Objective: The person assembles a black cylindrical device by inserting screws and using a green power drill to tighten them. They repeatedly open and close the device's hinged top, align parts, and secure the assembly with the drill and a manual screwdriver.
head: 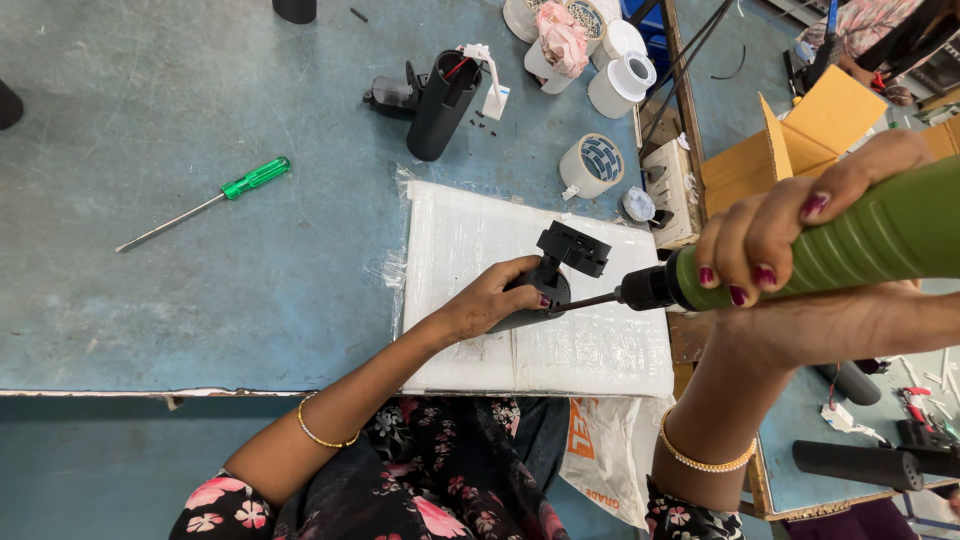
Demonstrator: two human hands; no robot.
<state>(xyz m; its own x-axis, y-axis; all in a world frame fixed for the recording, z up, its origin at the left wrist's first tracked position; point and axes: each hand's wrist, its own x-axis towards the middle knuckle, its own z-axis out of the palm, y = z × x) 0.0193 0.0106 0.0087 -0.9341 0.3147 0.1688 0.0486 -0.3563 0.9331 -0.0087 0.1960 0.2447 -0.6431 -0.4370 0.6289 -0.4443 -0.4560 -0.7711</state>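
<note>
Gripping black plastic swivel part point(556, 270) on white foam block point(600, 350), my left hand point(495, 300) closed; right hand point(790, 240), at 3 o'clock, wraps green ribbed electric screwdriver point(860, 240), bit touching part.

Both hands curl closed, left point(490, 300) low and forward, right point(790, 235) raised, wrist bent.

A dark garment with a pink and white flower print is worn, seen along the bottom edge of the frame. A thin gold bangle point(322, 436) is worn at lower left, a beaded gold one point(700, 458) at lower right. The fingernails point(813, 205) (upper right) are painted dark red.
</note>
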